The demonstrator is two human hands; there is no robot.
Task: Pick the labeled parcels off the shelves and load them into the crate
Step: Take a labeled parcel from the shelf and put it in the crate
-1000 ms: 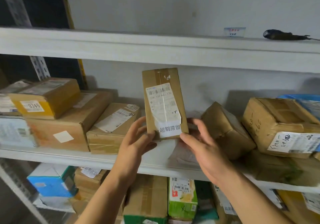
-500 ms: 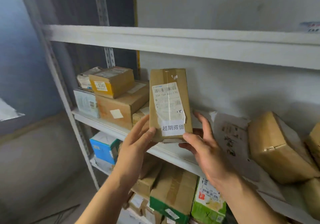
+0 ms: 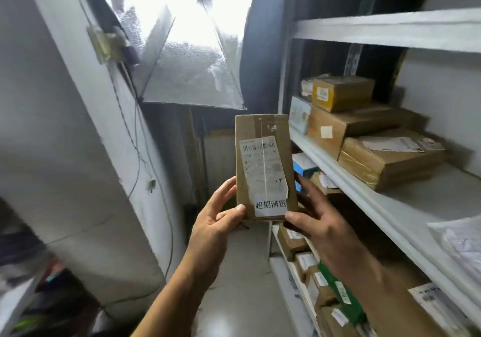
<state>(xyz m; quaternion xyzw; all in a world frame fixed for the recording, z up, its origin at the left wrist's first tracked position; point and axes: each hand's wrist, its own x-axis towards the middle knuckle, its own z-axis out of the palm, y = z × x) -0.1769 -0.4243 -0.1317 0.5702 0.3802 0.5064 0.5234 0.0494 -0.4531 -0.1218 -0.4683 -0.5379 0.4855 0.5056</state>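
The step in hand looks like carrying: 1 parcel is off the shelves and on its way to the crate. No crate shows in this view, so the next move calls for finding it, turning toward it, and setting the parcel down inside without dropping it.

The left hand [image 3: 218, 222] grips the parcel [image 3: 264, 166] at its bottom left corner, thumb on the front and fingers up the side. The right hand [image 3: 316, 222] grips the bottom right corner, thumb at the front edge and fingers behind. Both hands hold it up in the air, upright, just left of the shelves [image 3: 364, 188] and not touching them.

The parcel is a small, flat brown box, taller than it is wide. Clear tape runs down its middle. A white label [image 3: 263, 167] with a bar code covers most of the front, and its corner looks a bit torn. A white strip with 4 dark characters sits at the bottom.

Farther back, more brown boxes [image 3: 364, 139] sit stacked on the middle shelf, and others fill the shelf below. Behind the parcel, bright light comes in at the top.
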